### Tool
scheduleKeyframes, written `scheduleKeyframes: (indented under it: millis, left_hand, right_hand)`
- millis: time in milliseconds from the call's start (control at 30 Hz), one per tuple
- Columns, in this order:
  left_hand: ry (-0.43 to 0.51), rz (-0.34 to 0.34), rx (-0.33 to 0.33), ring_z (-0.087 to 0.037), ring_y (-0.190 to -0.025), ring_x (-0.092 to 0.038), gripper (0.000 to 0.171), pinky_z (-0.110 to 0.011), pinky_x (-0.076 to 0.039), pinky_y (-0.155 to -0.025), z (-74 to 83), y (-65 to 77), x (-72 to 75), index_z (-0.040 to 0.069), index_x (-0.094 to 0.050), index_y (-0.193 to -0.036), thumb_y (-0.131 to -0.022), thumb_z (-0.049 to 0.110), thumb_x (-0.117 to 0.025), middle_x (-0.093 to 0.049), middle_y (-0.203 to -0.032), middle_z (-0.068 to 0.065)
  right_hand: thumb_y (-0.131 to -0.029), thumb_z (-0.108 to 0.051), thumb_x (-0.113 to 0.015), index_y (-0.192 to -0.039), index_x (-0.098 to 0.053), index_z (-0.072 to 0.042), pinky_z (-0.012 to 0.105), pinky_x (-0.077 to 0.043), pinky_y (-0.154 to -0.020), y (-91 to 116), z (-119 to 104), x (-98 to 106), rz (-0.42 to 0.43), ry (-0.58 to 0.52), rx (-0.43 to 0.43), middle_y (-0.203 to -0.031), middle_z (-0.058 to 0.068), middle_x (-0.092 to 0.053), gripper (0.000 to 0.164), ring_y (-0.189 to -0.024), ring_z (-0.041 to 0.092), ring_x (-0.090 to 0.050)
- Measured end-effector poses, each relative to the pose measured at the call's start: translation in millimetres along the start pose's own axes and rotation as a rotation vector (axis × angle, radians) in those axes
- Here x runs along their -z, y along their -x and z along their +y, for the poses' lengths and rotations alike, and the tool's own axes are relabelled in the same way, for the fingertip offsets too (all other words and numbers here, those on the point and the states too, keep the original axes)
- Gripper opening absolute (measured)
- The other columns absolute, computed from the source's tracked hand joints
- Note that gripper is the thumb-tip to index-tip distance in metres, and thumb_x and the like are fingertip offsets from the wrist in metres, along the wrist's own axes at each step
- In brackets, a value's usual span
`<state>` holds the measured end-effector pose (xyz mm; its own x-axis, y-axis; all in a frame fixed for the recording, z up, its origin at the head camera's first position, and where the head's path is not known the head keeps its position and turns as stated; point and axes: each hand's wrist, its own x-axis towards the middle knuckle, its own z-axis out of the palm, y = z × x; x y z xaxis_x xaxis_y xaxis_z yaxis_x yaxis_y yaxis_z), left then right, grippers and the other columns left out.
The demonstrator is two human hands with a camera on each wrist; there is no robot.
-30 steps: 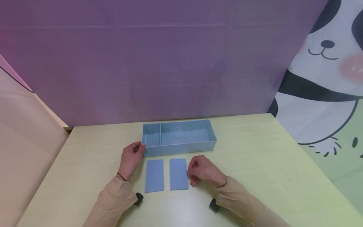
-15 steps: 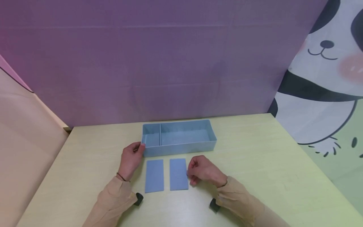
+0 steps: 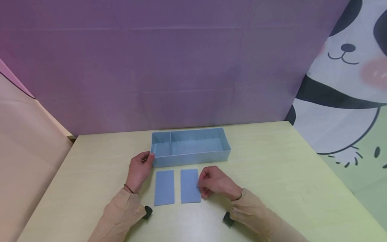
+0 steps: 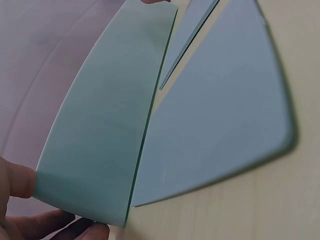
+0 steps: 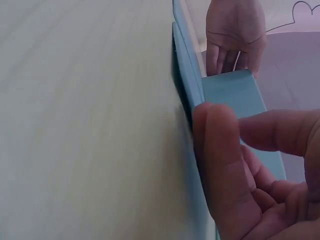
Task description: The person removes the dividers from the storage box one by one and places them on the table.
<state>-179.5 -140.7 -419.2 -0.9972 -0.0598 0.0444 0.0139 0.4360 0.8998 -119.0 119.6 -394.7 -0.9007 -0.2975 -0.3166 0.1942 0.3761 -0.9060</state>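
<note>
Blue panels (image 3: 164, 187) (image 3: 188, 185) number two, lying between two hands (image 3: 140, 170) (image 3: 219, 183), before one tray (image 3: 191, 158).

Wooden table (image 3: 272, 174), blue tray (image 3: 193, 159), two panels (image 3: 164, 188)

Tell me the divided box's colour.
The divided box is greyish blue; the head view shows it best.

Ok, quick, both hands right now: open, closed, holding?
Left hand: closed, holding the left end of the blue box.
Right hand: at the edge of the right-hand blue panel; can't tell if it's gripping.
</note>
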Motion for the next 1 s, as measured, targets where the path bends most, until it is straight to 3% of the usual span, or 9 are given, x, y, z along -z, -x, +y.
scheduleKeyframes:
  millis: [167,533,1000]
  left_hand:
    - [-0.01,0.001,-0.005,-0.028,-0.1,-0.05,0.039,-0.045,-0.045,-0.086,-0.1,0.3,0.7,-0.004,-0.052,-0.117,-0.092,0.025,-0.048,-0.057,-0.112,-0.024]
    - [-0.016,0.001,-0.007,-0.028,-0.101,-0.05,0.039,-0.045,-0.044,-0.086,-0.4,0.2,1.7,-0.004,-0.052,-0.117,-0.092,0.026,-0.047,-0.057,-0.113,-0.024]
    - [-0.018,0.005,-0.009,-0.028,-0.101,-0.05,0.039,-0.045,-0.045,-0.087,0.0,-0.6,1.0,-0.004,-0.052,-0.117,-0.092,0.026,-0.048,-0.056,-0.113,-0.024]
  right_hand:
    - [-0.082,-0.003,-0.056,-0.081,-0.052,0.006,0.042,-0.055,-0.055,10.8,-15.9,-0.5,-0.009,0.012,0.045,-0.068,0.022,-0.059,0.01,-0.059,0.035,-0.059]
    - [-0.088,-0.014,-0.054,-0.082,-0.053,0.006,0.046,-0.054,-0.058,8.7,-18.1,0.6,-0.043,0.055,0.109,-0.072,0.022,-0.061,0.021,-0.063,0.034,-0.059]
    - [-0.09,-0.014,-0.051,-0.084,-0.054,0.008,0.052,-0.052,-0.06,11.2,-28.1,0.4,-0.05,0.103,0.179,-0.074,0.025,-0.062,0.023,-0.064,0.032,-0.059]
